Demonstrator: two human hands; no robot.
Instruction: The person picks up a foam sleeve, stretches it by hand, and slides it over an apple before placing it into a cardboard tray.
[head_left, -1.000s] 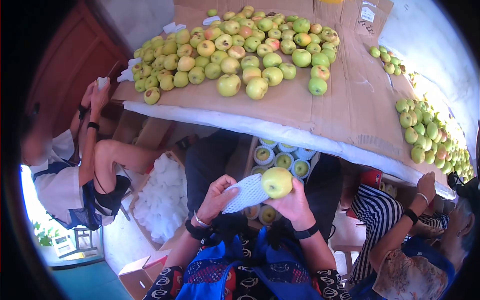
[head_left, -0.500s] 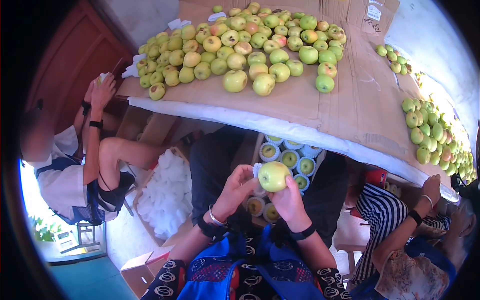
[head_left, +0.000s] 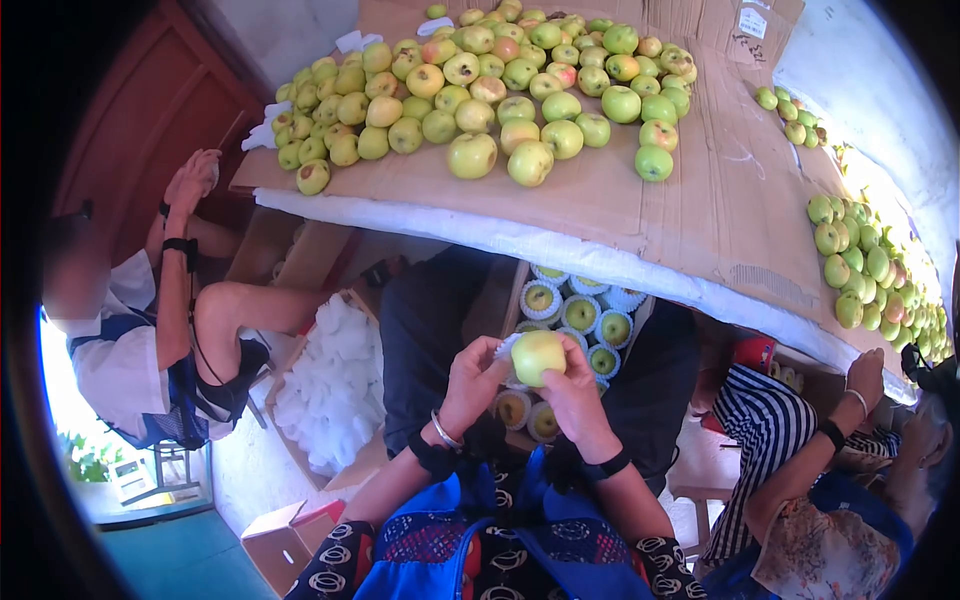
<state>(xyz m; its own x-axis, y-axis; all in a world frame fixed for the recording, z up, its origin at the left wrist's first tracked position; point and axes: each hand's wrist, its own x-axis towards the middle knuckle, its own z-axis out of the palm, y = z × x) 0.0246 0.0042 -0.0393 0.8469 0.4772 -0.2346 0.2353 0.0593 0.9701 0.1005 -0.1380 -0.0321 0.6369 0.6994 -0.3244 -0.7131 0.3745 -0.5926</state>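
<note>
A yellow-green apple [head_left: 538, 357] is held in front of me, above a box of apples in white foam nets [head_left: 580, 313]. My right hand [head_left: 577, 393] grips it from the right, fingers round its side. On its left, my left hand [head_left: 470, 385] is closed on a white foam net [head_left: 507, 346] that touches the apple's left side. The boxed apples sit in rows between my knees, partly hidden by my hands.
Many loose apples [head_left: 475, 116] lie on a cardboard-covered table [head_left: 700, 215], with another heap [head_left: 870, 262] at right. A box of white foam nets [head_left: 332, 385] stands left of my legs. One person [head_left: 130, 340] sits at left, another [head_left: 820, 520] at right.
The apple has turned in my right hand and shifted slightly left. My left hand has moved slightly. The left person's hands have drawn closer together.
</note>
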